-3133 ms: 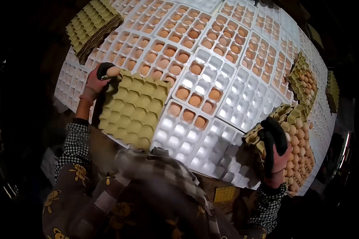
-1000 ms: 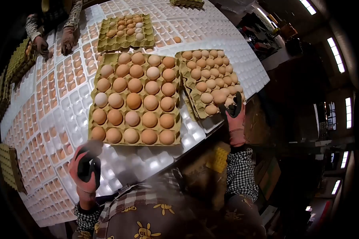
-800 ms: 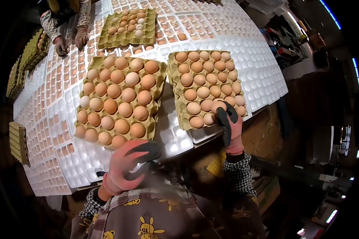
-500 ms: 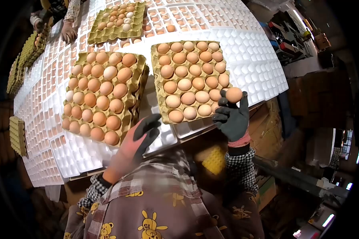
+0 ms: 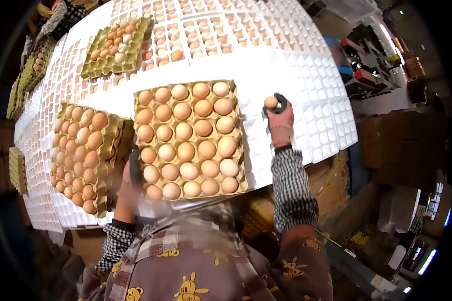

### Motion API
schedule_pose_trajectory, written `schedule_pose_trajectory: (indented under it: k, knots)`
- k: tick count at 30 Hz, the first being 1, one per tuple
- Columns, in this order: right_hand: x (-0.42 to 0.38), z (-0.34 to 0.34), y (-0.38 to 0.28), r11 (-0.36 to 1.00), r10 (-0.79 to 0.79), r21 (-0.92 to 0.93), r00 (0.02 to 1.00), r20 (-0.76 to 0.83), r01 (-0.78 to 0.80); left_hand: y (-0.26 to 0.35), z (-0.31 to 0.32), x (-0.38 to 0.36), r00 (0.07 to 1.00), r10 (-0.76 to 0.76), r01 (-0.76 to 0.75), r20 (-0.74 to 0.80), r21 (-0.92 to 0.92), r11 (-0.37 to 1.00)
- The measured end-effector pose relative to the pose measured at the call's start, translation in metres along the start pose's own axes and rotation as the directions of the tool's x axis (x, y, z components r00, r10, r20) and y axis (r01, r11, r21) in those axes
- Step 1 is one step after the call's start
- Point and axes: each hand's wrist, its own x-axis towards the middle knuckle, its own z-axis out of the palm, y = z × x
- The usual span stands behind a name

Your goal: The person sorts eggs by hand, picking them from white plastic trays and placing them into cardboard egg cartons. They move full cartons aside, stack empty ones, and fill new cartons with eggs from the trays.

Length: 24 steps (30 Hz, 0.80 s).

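A brown egg is pinched in the fingertips of my right hand, over the white moulded trays right of the middle. Grey-black and pink gloves cover both hands. In front of me stands a yellowish pulp egg tray with brown eggs in all its cups. My left hand, smeared by motion, lies along that tray's left side with its visible fingers stretched out. Left of it, a tilted stack of pulp trays carries eggs on top; its front partly hides behind my left hand.
White moulded trays, many with eggs, cover the table. Another pulp tray of eggs sits at the back left. More pulp trays stand at the left edge, near another person's sleeve. Cardboard boxes are at the right.
My right hand has moved up and away from the middle tray with the egg. My left hand has come to that tray's left side. Both tray stacks appear further left and nearer.
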Motion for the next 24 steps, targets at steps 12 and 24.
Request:
schedule_pose_trajectory:
  k: [12, 24]
  knots:
    - [-0.147, 0.059, 0.059, 0.954, 0.285, -0.056, 0.838, 0.466, -0.293, 0.010, -0.001, 0.034, 0.991, 0.115, -0.120, 0.068, 0.088, 0.989]
    - [-0.068, -0.065, 0.002, 0.697, 0.195, 0.539, 0.848, 0.492, -0.473, 0.151, 0.094, 0.091, 0.973, -0.219, 0.229, 0.078, -0.484, 0.844]
